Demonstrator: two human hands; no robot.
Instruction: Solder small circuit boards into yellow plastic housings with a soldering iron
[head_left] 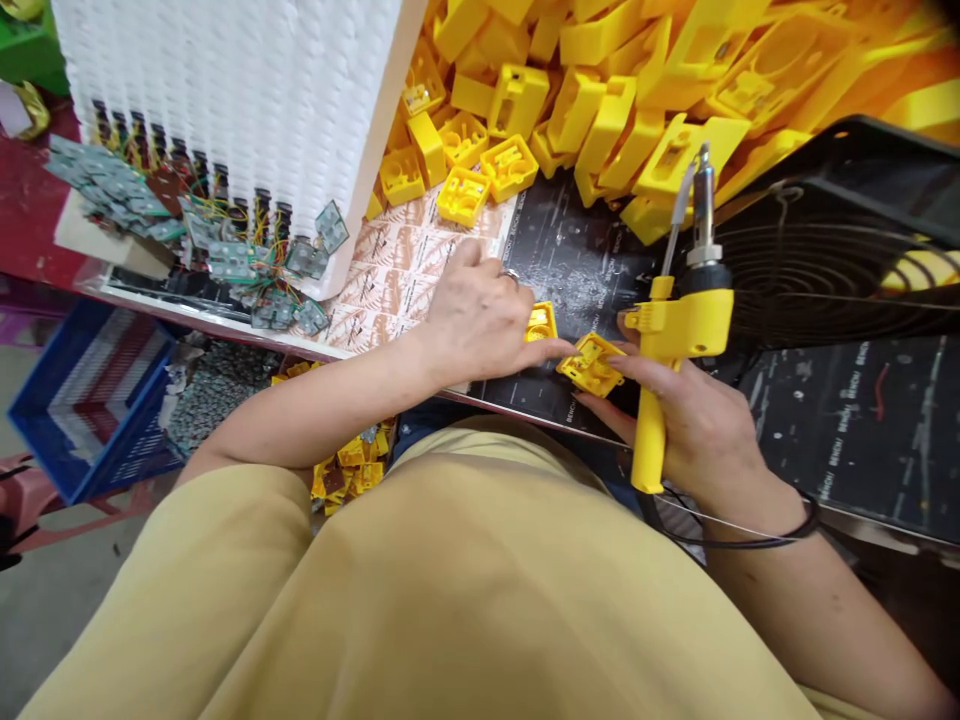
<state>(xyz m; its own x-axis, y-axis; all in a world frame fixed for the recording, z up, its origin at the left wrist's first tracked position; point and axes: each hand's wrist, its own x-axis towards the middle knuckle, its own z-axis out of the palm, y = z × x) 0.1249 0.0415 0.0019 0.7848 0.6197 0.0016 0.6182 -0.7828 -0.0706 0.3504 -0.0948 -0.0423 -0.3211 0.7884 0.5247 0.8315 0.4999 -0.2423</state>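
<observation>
My right hand (705, 420) is closed around a yellow soldering gun (651, 430), its metal tip pointing up and away from me. The thumb and a finger of that same hand also grip a small open yellow plastic case (591, 366) at the bench's front edge. My left hand (476, 315) lies to the left, fingers bent over a second yellow case (541, 322), which it partly covers. Its thumb reaches across to the edge of the case in my right hand. What the left fingertips do underneath is hidden.
Many yellow cases (517, 100) are heaped at the back. A black fan (795, 240) stands at right. On the left, a white foam block (232, 100) carries wired circuit boards (225, 255). A blue crate (97, 400) sits below the bench, near more yellow parts (352, 470).
</observation>
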